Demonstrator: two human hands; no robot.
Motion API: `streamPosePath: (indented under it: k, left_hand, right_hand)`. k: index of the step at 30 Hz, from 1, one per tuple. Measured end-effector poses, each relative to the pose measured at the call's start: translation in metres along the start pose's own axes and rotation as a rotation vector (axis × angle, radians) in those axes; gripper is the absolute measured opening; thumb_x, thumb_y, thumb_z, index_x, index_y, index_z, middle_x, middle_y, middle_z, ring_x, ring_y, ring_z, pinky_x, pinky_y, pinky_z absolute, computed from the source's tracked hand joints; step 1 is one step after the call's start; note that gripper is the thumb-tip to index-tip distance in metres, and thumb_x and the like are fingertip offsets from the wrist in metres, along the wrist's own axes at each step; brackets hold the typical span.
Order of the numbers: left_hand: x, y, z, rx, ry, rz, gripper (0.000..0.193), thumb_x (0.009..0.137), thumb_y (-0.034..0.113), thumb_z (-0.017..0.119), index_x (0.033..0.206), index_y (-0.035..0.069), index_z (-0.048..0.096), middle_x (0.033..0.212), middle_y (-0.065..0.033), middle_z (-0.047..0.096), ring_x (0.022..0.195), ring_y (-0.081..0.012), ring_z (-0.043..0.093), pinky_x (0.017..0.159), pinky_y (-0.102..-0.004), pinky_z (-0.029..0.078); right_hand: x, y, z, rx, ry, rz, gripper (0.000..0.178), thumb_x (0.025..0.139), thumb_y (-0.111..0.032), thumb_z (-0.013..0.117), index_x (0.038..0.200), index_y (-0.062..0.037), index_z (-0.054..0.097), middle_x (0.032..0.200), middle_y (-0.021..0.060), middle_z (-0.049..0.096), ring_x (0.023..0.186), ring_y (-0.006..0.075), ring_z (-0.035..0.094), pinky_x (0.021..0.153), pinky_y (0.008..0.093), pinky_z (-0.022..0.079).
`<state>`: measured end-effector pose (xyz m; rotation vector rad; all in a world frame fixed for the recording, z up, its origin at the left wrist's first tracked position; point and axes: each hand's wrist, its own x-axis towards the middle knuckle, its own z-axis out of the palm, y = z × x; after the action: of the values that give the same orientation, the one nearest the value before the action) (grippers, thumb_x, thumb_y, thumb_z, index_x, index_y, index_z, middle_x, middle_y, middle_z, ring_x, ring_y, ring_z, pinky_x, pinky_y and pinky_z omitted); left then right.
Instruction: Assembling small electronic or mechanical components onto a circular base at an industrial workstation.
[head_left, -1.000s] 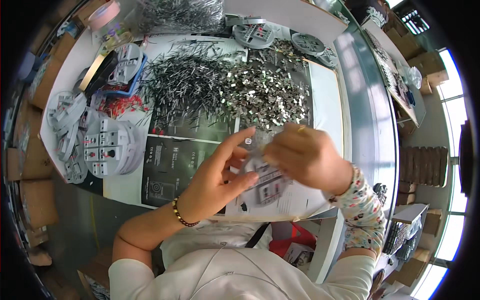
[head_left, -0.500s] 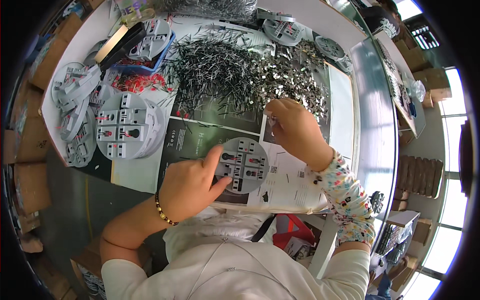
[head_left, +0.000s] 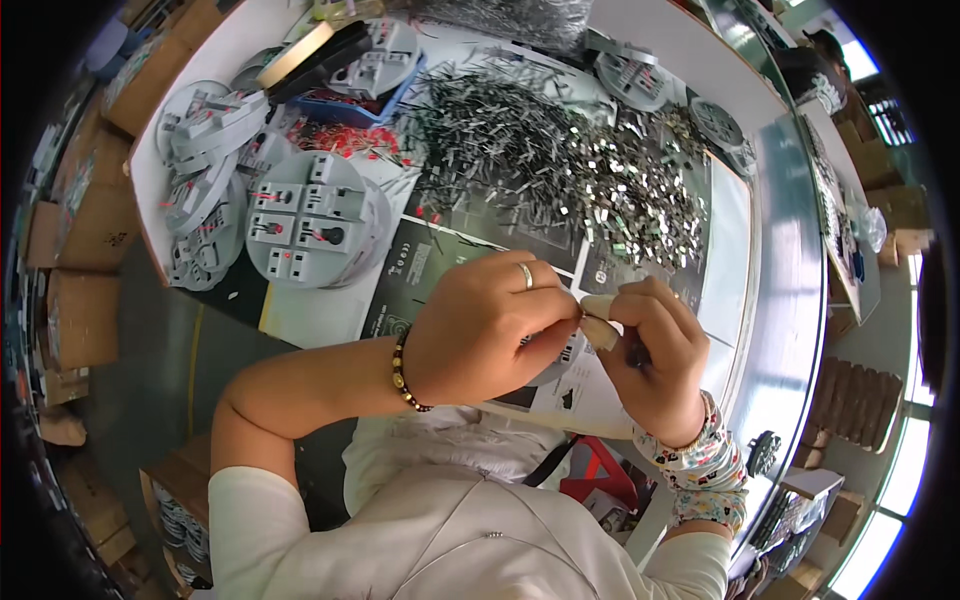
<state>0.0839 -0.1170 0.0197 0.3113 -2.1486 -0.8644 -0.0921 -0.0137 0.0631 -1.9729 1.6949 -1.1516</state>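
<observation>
Head view: left hand [head_left: 485, 325] and right hand [head_left: 660, 350] meet just right of frame centre, thumb and forefinger of each pressed together (anything pinched there is too small to tell). Grey round disc [head_left: 556, 369] mostly hidden under them, lower centre. Heap of black strips [head_left: 490, 130] upper centre, small metallic pieces [head_left: 640, 200] upper right, stacked grey discs [head_left: 305, 215] left of centre.

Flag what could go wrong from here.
Anything small pinched where the left hand and right hand meet could slip and get lost.
They hide much of the grey disc beneath, so a knock to it might go unnoticed.
The dark strips and silvery pieces lie loose in adjoining piles and could mix.
</observation>
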Motion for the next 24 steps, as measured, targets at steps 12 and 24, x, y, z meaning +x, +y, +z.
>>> streamPosePath:
  k: [12,24]
  left_hand:
    - [-0.011,-0.027,0.014,0.087,-0.258,0.038,0.014,0.075,0.004,0.079,0.088,0.009,0.074,0.1,0.0014,0.068,0.094,-0.0217,0.053,0.083,-0.0341,0.046]
    - [-0.016,-0.025,0.028,0.027,-0.374,0.027,0.015,0.079,0.009,0.074,0.084,0.013,0.061,0.104,0.0007,0.064,0.1,-0.0232,0.048,0.097,-0.0386,0.036]
  right_hand:
    - [-0.078,0.021,0.017,-0.223,-0.21,-0.131,0.031,0.072,0.003,0.078,0.101,-0.0017,0.068,0.099,0.0082,0.071,0.065,0.0165,0.058,0.055,0.0282,0.048]
    - [-0.089,0.03,0.026,-0.365,-0.106,-0.25,0.025,0.08,-0.008,0.069,0.105,-0.006,0.066,0.114,0.0066,0.069,0.072,0.0138,0.061,0.055,0.0243,0.048]
